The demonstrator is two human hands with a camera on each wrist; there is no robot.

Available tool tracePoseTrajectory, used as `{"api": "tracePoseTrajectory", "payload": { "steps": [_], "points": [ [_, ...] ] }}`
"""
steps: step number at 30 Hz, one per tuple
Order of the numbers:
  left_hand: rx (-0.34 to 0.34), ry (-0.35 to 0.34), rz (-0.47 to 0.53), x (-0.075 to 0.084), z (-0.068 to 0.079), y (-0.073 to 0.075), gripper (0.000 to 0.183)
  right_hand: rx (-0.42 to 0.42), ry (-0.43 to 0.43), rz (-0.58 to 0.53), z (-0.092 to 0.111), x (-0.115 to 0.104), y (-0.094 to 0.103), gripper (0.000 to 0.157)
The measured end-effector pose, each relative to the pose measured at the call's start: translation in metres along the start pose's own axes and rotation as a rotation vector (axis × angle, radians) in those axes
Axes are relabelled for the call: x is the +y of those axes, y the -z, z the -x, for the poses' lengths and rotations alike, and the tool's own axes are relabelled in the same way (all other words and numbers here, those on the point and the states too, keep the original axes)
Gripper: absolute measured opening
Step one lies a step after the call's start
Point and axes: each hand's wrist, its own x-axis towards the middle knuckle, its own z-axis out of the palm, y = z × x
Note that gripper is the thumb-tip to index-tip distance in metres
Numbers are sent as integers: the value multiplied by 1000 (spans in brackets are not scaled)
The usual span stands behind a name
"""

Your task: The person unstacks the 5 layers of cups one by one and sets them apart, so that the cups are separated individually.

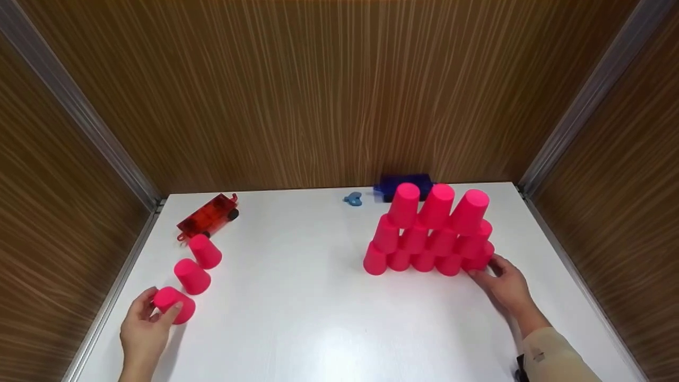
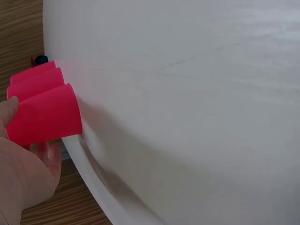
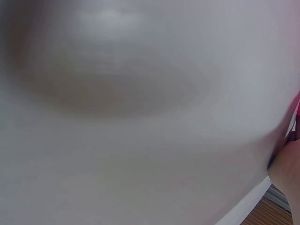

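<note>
On the left, my left hand [image 1: 144, 331] grips an upside-down pink cup [image 1: 180, 312], thumb on its near side and fingers round the left. The left wrist view shows the same cup [image 2: 47, 115] with its wide rim facing down to the table. Two more pink cups, a middle one [image 1: 192, 277] and a far one [image 1: 206, 251], stand in a line behind it. At right, several pink cups form a stacked wall [image 1: 427, 241] three rows high. My right hand [image 1: 506, 284] holds the bottom row's right-end cup [image 1: 479, 258] between thumb and fingers.
A red toy cart [image 1: 208, 215] with black wheels sits at the back left, close to the far cup. Near the back wall lie a small light-blue piece [image 1: 354, 199] and a dark blue toy [image 1: 406, 184], partly behind the stack. Wood-grain panels enclose the white table [image 1: 286, 254].
</note>
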Motion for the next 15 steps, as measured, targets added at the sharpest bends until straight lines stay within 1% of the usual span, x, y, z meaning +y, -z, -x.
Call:
{"api": "tracePoseTrajectory", "payload": {
  "steps": [4, 7, 10, 12, 15],
  "points": [
    [9, 19, -43, 10, 3, 5, 85, 0, 9, 5, 1, -1, 0, 96],
    [38, -19, -52, 23, 6, 8, 84, -1, 2, 1, 1, -2, 0, 96],
    [65, -83, -60, 42, 11, 9, 80, 1, -6, -5, 1, -2, 0, 95],
    [75, -140, -58, 57, 14, 7, 77, 2, -3, -1, 0, -2, 0, 94],
    [66, -226, -37, 84, 19, 3, 73, 2, 4, 0, -1, -1, 0, 93]
  ]
}}
